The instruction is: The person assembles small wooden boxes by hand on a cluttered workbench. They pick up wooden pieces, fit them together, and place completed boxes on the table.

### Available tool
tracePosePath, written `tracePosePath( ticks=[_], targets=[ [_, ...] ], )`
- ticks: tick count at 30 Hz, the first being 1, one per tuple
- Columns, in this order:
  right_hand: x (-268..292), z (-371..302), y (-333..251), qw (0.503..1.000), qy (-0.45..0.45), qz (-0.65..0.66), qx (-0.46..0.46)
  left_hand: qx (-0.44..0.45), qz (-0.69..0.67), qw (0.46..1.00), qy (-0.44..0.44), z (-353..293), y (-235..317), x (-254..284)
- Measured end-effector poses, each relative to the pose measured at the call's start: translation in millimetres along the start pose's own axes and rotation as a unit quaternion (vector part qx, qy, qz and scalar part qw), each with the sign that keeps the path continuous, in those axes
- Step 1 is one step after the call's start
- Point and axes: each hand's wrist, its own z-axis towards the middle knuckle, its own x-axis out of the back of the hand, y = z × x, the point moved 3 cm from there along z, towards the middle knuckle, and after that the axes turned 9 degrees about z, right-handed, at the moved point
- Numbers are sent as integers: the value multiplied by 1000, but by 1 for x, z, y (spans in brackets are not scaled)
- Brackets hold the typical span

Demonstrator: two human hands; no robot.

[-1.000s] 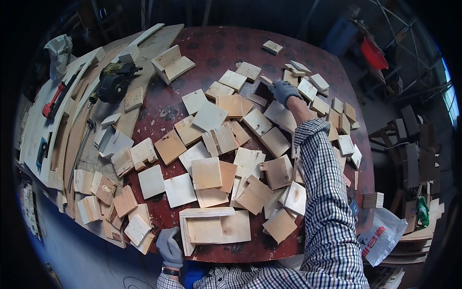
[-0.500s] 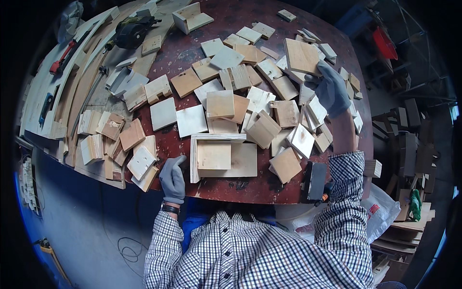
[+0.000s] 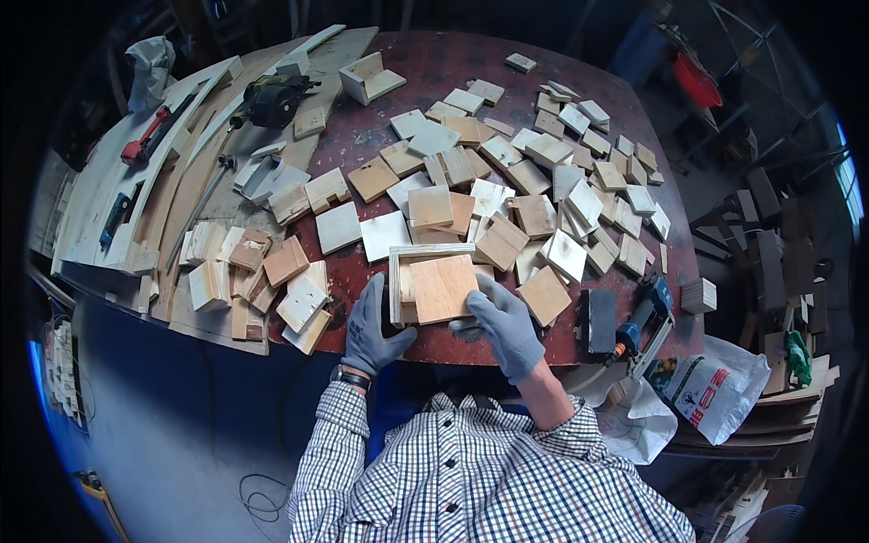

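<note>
My right hand [image 3: 505, 328], in a grey glove, grips a square wooden block [image 3: 442, 290] by its right side. The block is over an L-shaped wooden corner piece [image 3: 396, 276] at the table's near edge, hiding much of its inside. Also gloved, my left hand [image 3: 371, 328] rests beside the corner piece's left board, fingers stretched along it and thumb apart. Whether it touches the board I cannot tell. Just beyond lie loose wooden blocks [image 3: 385, 237], and another block [image 3: 544, 296] lies right of my right hand.
Many wood offcuts cover the dark red table [image 3: 362, 86]. At the right edge are a black block [image 3: 597, 320] and a blue air tool [image 3: 648, 312] with a hose. Boards at left carry a black power tool [image 3: 274, 100] and a red tool [image 3: 147, 136].
My right hand has brought the square block from the far right of the pile to the corner piece. My left hand has moved right, up to the corner piece, and its fingers have opened.
</note>
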Motion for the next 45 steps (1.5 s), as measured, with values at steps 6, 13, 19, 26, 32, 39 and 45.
tracePosePath(
  ticks=[6,13,19,26,32,39,45],
  targets=[
    [-3,10,10,999,9,-42,-9,-1,-7,1000,24,0,-1,-2],
    [-5,12,12,1000,-19,15,9,32,-7,999,16,1,5,-4],
    [37,3,-17,993,59,41,98,-20,-17,998,61,0,-2,-4],
    [123,76,-55,987,66,95,113,-45,-8,998,47,8,5,-7],
    [166,81,-132,693,383,-588,166,-30,0,999,42,4,0,-3],
    [251,136,-171,704,245,-665,-40,-36,1,999,40,5,3,-5],
    [307,168,-193,822,300,-473,101,-25,-11,999,35,5,1,-13]
  ],
)
